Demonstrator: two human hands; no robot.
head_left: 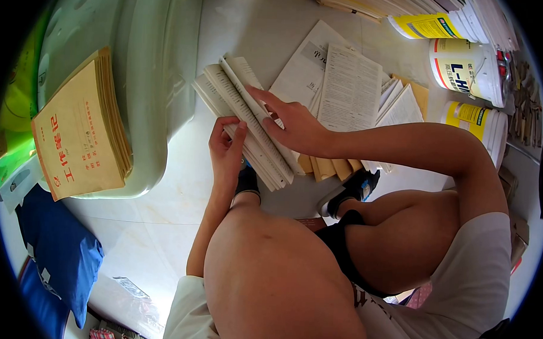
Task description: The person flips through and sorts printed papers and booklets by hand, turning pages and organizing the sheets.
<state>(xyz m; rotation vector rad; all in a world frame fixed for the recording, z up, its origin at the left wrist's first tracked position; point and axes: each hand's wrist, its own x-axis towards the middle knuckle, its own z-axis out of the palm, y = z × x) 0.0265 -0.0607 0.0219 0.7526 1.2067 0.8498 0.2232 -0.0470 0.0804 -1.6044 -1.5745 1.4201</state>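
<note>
A thick bundle of printed pages (243, 121) is held at a slant above the floor, its sheets partly fanned. My left hand (226, 145) grips its lower left edge, thumb on top. Across the upper right side of the bundle lies my right hand (297, 124), fingers apart, touching the pages; whether it pinches a sheet is hidden. Just right of the bundle, printed sheets (351, 88) and more paper stacks (399, 105) lie on the floor. Brown envelopes (328, 167) show beneath my right forearm.
A pale green plastic container (148, 105) at the left carries a stack of brown envelopes (84, 133). White and yellow buckets (466, 72) stand at the right. Paper stacks (361, 2) line the top. A blue cushion (62, 252) lies lower left; my legs and shoes are below the papers.
</note>
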